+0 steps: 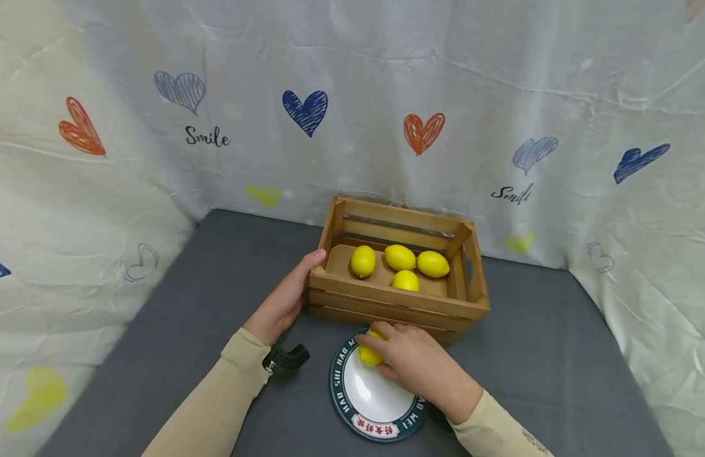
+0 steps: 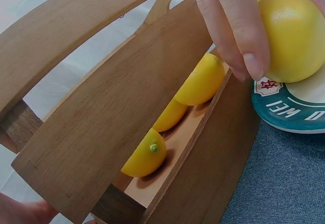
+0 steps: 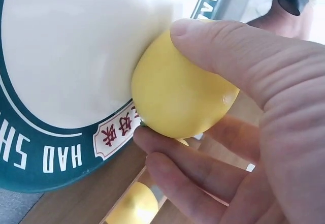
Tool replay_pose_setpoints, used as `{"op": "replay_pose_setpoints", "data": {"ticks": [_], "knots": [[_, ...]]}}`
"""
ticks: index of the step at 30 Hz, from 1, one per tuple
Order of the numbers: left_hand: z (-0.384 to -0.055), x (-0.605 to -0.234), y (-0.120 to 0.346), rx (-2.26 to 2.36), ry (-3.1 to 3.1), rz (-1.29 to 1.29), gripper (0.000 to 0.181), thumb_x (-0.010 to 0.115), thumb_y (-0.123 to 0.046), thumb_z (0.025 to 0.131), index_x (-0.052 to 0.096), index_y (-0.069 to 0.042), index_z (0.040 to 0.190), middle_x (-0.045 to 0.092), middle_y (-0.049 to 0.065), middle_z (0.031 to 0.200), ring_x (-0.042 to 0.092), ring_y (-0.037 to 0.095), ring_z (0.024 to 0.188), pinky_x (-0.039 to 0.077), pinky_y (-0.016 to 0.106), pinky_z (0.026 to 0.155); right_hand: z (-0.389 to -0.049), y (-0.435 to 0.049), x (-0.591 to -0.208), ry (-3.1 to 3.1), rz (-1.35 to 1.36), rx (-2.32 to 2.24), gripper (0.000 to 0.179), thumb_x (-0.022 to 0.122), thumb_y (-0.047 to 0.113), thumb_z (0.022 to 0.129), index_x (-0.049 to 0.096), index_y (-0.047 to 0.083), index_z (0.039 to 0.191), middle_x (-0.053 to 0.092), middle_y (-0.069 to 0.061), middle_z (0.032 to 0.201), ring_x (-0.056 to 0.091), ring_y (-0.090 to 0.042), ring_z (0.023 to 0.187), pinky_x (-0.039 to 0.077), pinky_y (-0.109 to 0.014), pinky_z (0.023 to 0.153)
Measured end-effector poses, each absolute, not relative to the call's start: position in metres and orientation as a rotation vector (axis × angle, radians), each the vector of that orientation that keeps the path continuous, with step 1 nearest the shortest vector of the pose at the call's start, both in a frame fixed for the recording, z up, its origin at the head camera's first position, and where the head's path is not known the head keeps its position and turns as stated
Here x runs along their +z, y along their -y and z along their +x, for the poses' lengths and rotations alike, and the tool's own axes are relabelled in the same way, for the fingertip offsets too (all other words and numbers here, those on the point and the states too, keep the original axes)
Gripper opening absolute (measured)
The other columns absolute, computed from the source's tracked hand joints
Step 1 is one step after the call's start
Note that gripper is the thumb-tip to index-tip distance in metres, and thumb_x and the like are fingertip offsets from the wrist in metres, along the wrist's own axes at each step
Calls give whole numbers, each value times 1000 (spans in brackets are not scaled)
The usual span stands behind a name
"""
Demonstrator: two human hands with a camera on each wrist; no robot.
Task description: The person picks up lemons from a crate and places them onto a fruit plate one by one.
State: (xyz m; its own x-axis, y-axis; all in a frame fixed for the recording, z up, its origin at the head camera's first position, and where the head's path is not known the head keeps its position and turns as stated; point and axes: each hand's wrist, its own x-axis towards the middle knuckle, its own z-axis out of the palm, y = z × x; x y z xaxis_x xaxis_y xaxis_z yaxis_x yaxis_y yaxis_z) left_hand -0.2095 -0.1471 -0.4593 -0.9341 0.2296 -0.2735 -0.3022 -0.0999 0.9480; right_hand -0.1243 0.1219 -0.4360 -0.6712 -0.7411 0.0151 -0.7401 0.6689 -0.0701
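My right hand point(image 1: 417, 365) pinches a yellow lemon point(image 1: 369, 357) between thumb and fingers, over the far side of a white plate point(image 1: 375, 393) with a dark green lettered rim. Close behind the plate stands a slatted wooden crate point(image 1: 386, 298). Several other lemons point(image 1: 400, 258) lie inside it on a brown bottom. At the crate's left end, my left hand point(image 1: 283, 301) grips its corner, thumb at the top edge and fingers mostly hidden. The right wrist view shows the held lemon point(image 3: 183, 89) up close, the thumb on one side and fingertips on the other.
A dark grey cloth point(image 1: 546, 355) covers the table. Behind it and at both sides hangs a pale curtain point(image 1: 363, 82) printed with hearts, close to the back of the crate. A black band point(image 1: 286, 358) sits on my left wrist.
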Motion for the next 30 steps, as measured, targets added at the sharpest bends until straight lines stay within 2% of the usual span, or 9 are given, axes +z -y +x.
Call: {"op": "replay_pose_setpoints", "data": {"ticks": [7,12,21,30], "knots": [[-210,-458,148,2101,-1829,-65,91,54,-68,101,18,-28,174,13,7,181,17,32,166,8,61,135,-126,-122,-430,-2840,-1241,-109,49,86,27,95,70,27,141,69,0,126,67,-15,93,61,-36,83],[-210,-459,148,2097,-1839,-67,90,53,-68,101,18,-28,174,13,7,182,18,33,166,8,63,134,-129,-123,-415,-2796,-1186,-155,54,86,26,94,68,28,145,71,0,134,71,-17,100,63,-39,88],[-207,-462,145,2096,-1839,-69,91,53,-68,101,17,-27,174,14,8,181,18,34,165,8,63,134,-138,-130,-362,-2702,-1241,-269,52,81,32,99,66,28,148,68,7,143,71,-11,115,62,-35,95],[-208,-461,146,2106,-1843,-61,89,53,-66,102,20,-24,174,19,10,180,23,35,163,12,62,134,-167,-125,-302,-2685,-1378,-261,45,78,32,102,68,26,146,72,9,136,71,-9,109,62,-33,93]]}}
